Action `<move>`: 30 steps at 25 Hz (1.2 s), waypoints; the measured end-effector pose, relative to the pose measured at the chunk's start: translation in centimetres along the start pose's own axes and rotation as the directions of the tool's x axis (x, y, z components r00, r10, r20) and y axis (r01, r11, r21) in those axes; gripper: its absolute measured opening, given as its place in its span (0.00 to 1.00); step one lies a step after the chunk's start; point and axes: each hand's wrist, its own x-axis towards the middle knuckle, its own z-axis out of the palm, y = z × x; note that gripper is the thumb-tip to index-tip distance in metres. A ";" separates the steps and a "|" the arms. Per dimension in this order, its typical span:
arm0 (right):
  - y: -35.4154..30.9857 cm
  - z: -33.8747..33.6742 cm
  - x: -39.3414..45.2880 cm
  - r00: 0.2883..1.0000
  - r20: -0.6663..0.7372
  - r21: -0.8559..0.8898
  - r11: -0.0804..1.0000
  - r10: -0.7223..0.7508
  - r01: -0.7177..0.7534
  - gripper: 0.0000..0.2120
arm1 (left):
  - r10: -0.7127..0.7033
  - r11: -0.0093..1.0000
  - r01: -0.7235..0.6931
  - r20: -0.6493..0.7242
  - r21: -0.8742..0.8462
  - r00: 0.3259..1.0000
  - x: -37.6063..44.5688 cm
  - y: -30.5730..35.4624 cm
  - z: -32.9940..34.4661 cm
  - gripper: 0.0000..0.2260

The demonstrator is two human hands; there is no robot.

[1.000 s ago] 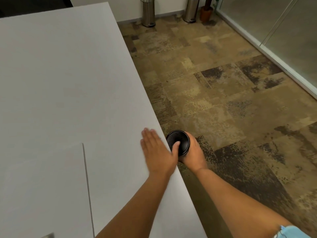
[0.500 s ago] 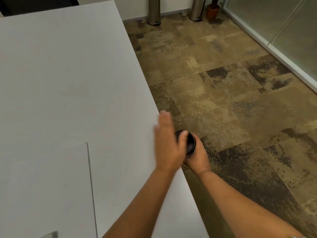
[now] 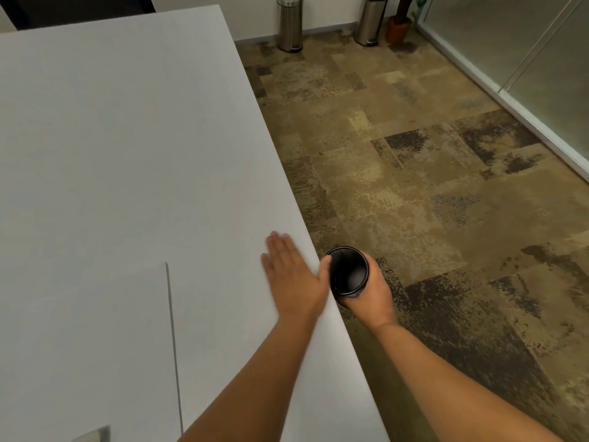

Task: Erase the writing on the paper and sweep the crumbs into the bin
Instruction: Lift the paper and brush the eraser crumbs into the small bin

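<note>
Flat left hand at the table edge, right hand holding a small black bin just off it.

Head view: the left hand (image 3: 294, 277) lies palm down on the white table (image 3: 127, 138), fingers straight and close together, slightly blurred, its thumb side at the table's right edge and just beside the bin (image 3: 348, 272). The right hand (image 3: 371, 293) curls round the bin from the outside and holds it past the edge over the patterned carpet (image 3: 430, 173), mouth tilted toward the camera; its inside looks dark, and crumbs, if any, are too small to tell. The paper (image 3: 89, 346) lies flat on the near left part of the table, well apart from both hands, with no writing that can be made out. Two steel pedal bins (image 3: 289, 25) stand by the far wall.
</note>
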 end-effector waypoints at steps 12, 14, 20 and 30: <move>-0.5 -0.4 0.1 1.000 -0.006 0.049 0.999 0.001 -0.001 0.37 | 0.156 0.886 -0.254 -0.266 -0.388 0.951 1.2 -0.4 -2.7 0.31; -0.1 -0.2 0.2 0.998 -0.049 0.036 0.999 -0.026 0.028 0.41 | -0.189 0.962 0.136 -0.218 -0.237 0.957 3.0 -5.9 -3.7 0.34; 0.4 -0.6 -0.3 0.998 -0.048 0.010 0.999 -0.047 0.047 0.41 | -0.034 0.998 0.034 0.001 0.059 0.999 3.2 -4.8 -1.8 0.36; 2.8 -1.4 -4.3 0.997 -0.060 0.050 0.998 0.042 -0.039 0.39 | 0.310 0.767 -0.310 -0.098 -0.562 0.946 -6.8 0.0 -2.5 0.34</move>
